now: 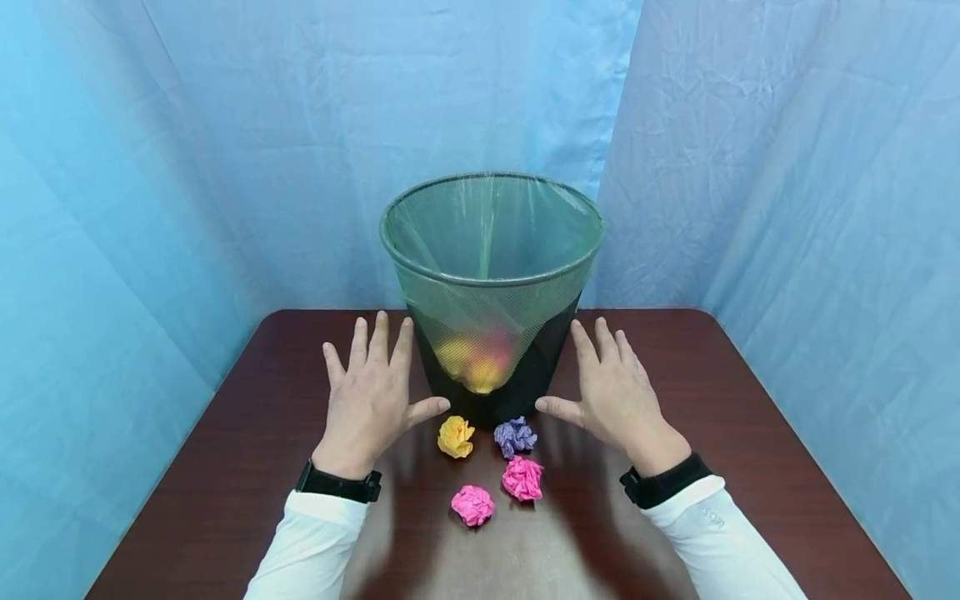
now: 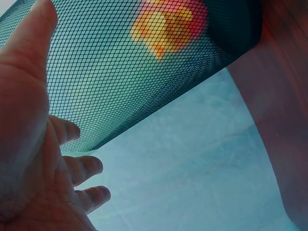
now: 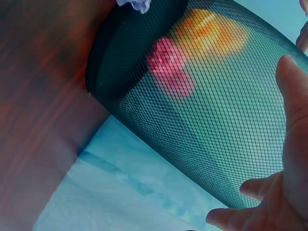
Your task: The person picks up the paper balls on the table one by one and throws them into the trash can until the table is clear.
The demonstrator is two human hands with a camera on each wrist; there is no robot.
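Head view has the left hand [image 1: 371,400] and the right hand [image 1: 618,396] held wide, fingers splayed and thumbs turned inward, neither with hold of anything. They frame the two sides of a black mesh bin [image 1: 491,308], fingertips close to its outline, though I cannot tell whether any of them touch the wall. The bin stands upright with a thin see-through liner [image 1: 487,225] in it, and low down the mesh lets yellow and pink paper [image 1: 472,362] show through. In front of its base lie a yellow ball [image 1: 456,437] and, to the right, a purple ball [image 1: 515,437], then a pink ball [image 1: 522,479], with a second pink ball [image 1: 472,505] nearest the person, all on the worktop [image 1: 225,467]. Behind hangs a blue curtain [image 1: 480,83]. My reading is that the step in hand is placing both hands about the bin, with four balls outside it. If it is to be gripped, the next move calls for the palms to close in evenly on the tapering wall; if the loose balls come first, a hand should drop, pinch one and carry it over the rim
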